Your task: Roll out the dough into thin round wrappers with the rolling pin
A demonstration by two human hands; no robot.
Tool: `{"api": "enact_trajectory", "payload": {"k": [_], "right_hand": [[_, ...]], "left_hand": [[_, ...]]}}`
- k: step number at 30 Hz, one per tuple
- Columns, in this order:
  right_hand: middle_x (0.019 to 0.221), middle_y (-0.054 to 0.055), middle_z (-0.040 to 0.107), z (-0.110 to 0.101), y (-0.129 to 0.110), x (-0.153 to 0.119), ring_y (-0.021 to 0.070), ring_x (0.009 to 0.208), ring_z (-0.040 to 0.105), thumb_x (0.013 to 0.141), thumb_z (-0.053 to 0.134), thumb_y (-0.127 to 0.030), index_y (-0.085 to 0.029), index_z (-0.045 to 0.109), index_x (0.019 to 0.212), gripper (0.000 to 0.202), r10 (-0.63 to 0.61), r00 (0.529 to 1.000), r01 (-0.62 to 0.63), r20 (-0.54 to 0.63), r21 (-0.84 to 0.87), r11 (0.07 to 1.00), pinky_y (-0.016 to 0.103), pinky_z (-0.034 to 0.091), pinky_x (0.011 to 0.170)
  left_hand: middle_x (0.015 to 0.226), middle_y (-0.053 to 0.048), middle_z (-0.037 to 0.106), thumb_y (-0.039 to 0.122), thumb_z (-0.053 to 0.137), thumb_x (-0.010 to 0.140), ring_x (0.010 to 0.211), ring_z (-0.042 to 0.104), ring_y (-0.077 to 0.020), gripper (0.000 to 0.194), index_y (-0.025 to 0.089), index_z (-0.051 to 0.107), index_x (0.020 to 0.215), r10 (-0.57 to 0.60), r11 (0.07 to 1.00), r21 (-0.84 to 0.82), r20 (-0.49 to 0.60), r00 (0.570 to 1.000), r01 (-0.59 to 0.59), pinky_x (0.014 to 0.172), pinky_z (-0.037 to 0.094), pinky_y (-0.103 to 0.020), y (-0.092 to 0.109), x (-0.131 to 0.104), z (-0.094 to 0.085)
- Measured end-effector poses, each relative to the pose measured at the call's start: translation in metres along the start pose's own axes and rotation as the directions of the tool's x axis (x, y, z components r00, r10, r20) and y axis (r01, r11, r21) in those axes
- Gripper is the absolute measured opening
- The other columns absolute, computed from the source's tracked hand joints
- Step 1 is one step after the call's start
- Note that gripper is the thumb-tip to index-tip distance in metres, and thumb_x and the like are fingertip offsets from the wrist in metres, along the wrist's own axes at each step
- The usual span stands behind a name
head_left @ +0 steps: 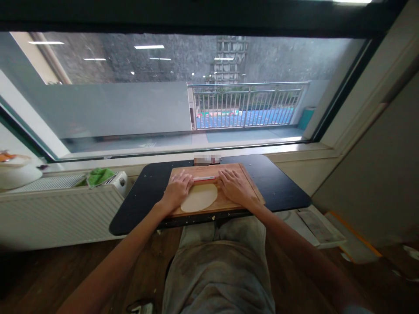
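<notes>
On a wooden board [247,183] lies a flat, pale oval sheet [199,198], like rolled-out dough or clay; I cannot tell which. Just beyond its far edge is a slim rolling pin [204,178], a straight bar with red and whitish colouring, lying crosswise. My left hand [181,185] covers its left end, fingers bent over it. Over the right end rests my right hand [233,183], its fingers pointing forward and slightly curled. The pin's two ends are hidden beneath my hands.
The board sits on a black table [135,205] with pale crumbs. A small blurred object [207,160] stands at its back edge. To the left, a green cloth [100,176] lies on a white radiator [65,218]. A large window [131,109] rises ahead.
</notes>
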State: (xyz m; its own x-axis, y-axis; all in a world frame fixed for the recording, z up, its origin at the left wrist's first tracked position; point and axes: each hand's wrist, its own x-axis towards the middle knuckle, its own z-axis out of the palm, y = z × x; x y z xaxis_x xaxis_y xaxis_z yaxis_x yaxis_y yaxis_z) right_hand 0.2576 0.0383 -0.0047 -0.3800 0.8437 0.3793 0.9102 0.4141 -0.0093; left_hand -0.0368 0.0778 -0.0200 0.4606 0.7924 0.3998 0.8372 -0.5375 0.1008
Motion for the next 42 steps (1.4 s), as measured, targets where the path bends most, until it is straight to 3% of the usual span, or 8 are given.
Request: {"api": "enact_trajectory", "payload": {"k": [4, 12, 17, 20, 23, 25, 34, 42], "right_hand": [[0.145, 0.015, 0.067, -0.008, 0.004, -0.01, 0.0288, 0.133, 0.059, 0.108, 0.047, -0.016, -0.02, 0.057, 0.154, 0.048, -0.038, 0.993, 0.028, 0.116, 0.082, 0.996, 0.045, 0.042, 0.117], [0.133, 0.013, 0.069, -0.011, -0.001, 0.005, 0.0267, 0.125, 0.06, 0.111, 0.052, -0.021, -0.023, 0.066, 0.146, 0.037, -0.17, 0.981, 0.154, 0.096, 0.154, 0.976, 0.043, 0.042, 0.114], [0.131, 0.012, 0.072, -0.019, -0.032, 0.006, 0.0253, 0.119, 0.064, 0.113, 0.053, -0.028, -0.024, 0.075, 0.133, 0.029, -0.234, 0.972, 0.233, -0.021, 0.209, 0.95, 0.044, 0.046, 0.112], [0.138, 0.012, 0.072, -0.024, -0.058, -0.002, 0.0292, 0.132, 0.062, 0.106, 0.07, -0.042, -0.024, 0.075, 0.133, 0.032, -0.4, 0.916, 0.396, -0.037, 0.25, 0.883, 0.046, 0.047, 0.116], [0.148, 0.016, 0.069, -0.025, -0.075, -0.007, 0.0341, 0.139, 0.06, 0.095, 0.084, -0.051, -0.021, 0.07, 0.143, 0.058, -0.447, 0.895, 0.436, -0.005, 0.229, 0.87, 0.049, 0.048, 0.118], [0.149, 0.017, 0.069, -0.024, -0.079, -0.008, 0.0356, 0.14, 0.061, 0.094, 0.086, -0.05, -0.019, 0.07, 0.144, 0.061, -0.442, 0.896, 0.425, 0.038, 0.209, 0.881, 0.05, 0.049, 0.118], [0.141, 0.013, 0.076, -0.021, -0.078, -0.011, 0.0292, 0.132, 0.07, 0.107, 0.069, -0.035, -0.018, 0.077, 0.133, 0.032, -0.46, 0.887, 0.44, 0.028, 0.244, 0.864, 0.047, 0.051, 0.118], [0.126, 0.011, 0.081, -0.009, -0.071, -0.005, 0.0242, 0.121, 0.073, 0.11, 0.058, -0.025, -0.022, 0.079, 0.123, 0.025, -0.469, 0.883, 0.455, -0.01, 0.256, 0.853, 0.04, 0.054, 0.11]], "left_hand": [[0.129, -0.012, 0.076, 0.036, 0.043, 0.114, 0.123, 0.068, -0.028, 0.033, 0.025, 0.07, 0.129, 0.044, 0.999, 0.029, 0.021, 0.999, -0.044, 0.113, 0.046, -0.048, 0.002, -0.019, -0.012], [0.13, -0.011, 0.073, 0.026, 0.051, 0.108, 0.122, 0.063, -0.0303, 0.032, 0.026, 0.068, 0.135, 0.044, 0.995, 0.081, 0.119, 0.992, -0.053, 0.103, 0.046, -0.046, -0.016, -0.023, -0.04], [0.13, -0.011, 0.072, 0.025, 0.055, 0.105, 0.119, 0.064, -0.03, 0.028, 0.026, 0.07, 0.128, 0.026, 1.0, -0.001, 0.153, 0.988, -0.026, 0.099, 0.048, -0.044, -0.038, -0.034, -0.05], [0.124, -0.011, 0.073, 0.027, 0.054, 0.105, 0.116, 0.064, -0.0299, 0.024, 0.025, 0.071, 0.122, 0.008, 0.997, -0.071, 0.156, 0.988, 0.003, 0.099, 0.05, -0.044, -0.048, -0.04, -0.047], [0.118, -0.013, 0.074, 0.028, 0.05, 0.107, 0.111, 0.065, -0.0294, 0.026, 0.021, 0.071, 0.12, -0.021, 0.987, -0.154, 0.113, 0.993, 0.039, 0.101, 0.052, -0.044, -0.054, -0.043, -0.039], [0.12, -0.014, 0.073, 0.029, 0.048, 0.107, 0.112, 0.064, -0.0292, 0.028, 0.02, 0.07, 0.121, -0.048, 0.977, -0.203, 0.058, 0.997, 0.059, 0.104, 0.052, -0.044, -0.057, -0.043, -0.032], [0.122, -0.013, 0.072, 0.033, 0.048, 0.106, 0.115, 0.061, -0.0294, 0.033, 0.018, 0.068, 0.129, -0.153, 0.949, -0.299, -0.153, 0.976, 0.101, 0.109, 0.051, -0.047, -0.066, -0.041, -0.027], [0.125, -0.013, 0.076, 0.045, 0.055, 0.102, 0.115, 0.068, -0.029, 0.042, 0.018, 0.068, 0.13, -0.284, 0.81, -0.565, -0.143, 0.948, 0.157, 0.107, 0.055, -0.047, -0.064, -0.039, -0.033]]}}
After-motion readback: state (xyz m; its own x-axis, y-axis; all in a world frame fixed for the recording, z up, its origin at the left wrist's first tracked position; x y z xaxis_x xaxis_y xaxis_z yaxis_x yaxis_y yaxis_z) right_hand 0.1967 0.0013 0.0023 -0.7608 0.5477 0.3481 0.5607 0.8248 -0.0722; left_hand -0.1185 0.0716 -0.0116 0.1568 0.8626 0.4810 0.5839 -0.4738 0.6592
